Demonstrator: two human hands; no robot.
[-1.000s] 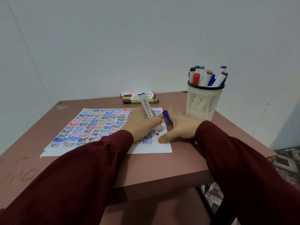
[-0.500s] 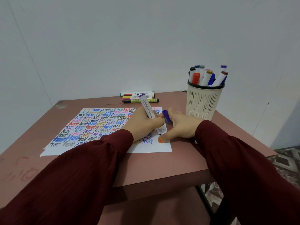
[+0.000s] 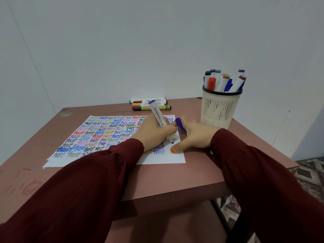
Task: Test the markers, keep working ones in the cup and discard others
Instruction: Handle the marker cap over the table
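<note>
Here, the left hand (image 3: 154, 132) grips a white marker (image 3: 157, 114) with its tip down on the paper (image 3: 166, 159) at the near right corner of the sheet. The barrel leans steeply, its purple tail end up and pointing far and slightly left. The right hand (image 3: 194, 135) pinches the purple cap (image 3: 179, 124) between its fingers, and its thumb lies on the paper. On the table (image 3: 175, 178), far right, a cream slotted cup (image 3: 219, 111) stands upright and holds capped markers (image 3: 223, 83), caps up. Loose markers (image 3: 149, 106) lie side by side at the far edge, their long axes running left to right.
</note>
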